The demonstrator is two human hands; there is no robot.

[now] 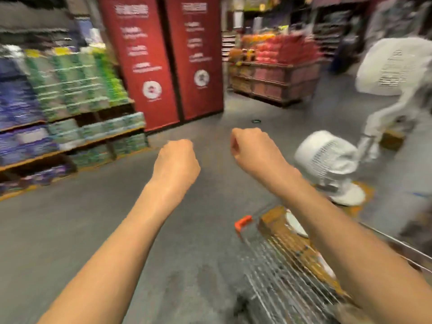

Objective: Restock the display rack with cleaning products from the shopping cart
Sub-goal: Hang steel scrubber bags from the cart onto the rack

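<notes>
Grey speckled concrete floor (93,230) runs through the aisle, blurred by motion. At twelve o'clock stand two tall red panels (163,59) with white lettering I cannot read. At one o'clock a wooden stand (275,80) holds red and orange goods. White fans (327,157) sit on the floor at three o'clock. The lighting is dim and warm.
</notes>
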